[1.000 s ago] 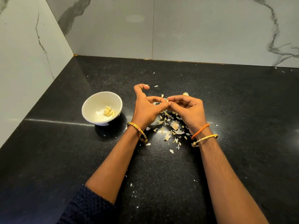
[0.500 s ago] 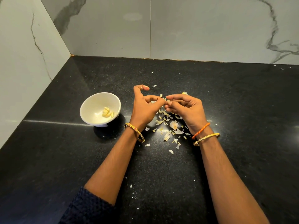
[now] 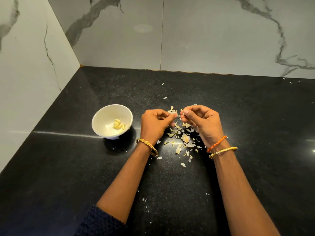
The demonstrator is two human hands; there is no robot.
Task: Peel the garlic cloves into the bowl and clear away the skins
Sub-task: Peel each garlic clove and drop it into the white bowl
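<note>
My left hand [image 3: 156, 124] pinches a pale garlic clove [image 3: 171, 113] at its fingertips, above the black counter. My right hand [image 3: 203, 123] is just to the right of it, with a small gap between the two, and pinches a scrap of garlic skin [image 3: 181, 110] between thumb and forefinger. Torn garlic skins [image 3: 185, 138] lie scattered on the counter below and between both hands. A white bowl [image 3: 102, 114] stands to the left of my left hand, with several peeled cloves [image 3: 119, 126] inside it.
The black stone counter [image 3: 255, 133] runs into a corner of marble walls [image 3: 119, 40] at the back and left. Small skin flakes [image 3: 165, 97] lie beyond the hands, and more flakes [image 3: 144, 200] lie near my forearms.
My fingertips were together on the clove and have now pulled apart, the right hand drawing skin away. My raised left forefinger has curled down.
</note>
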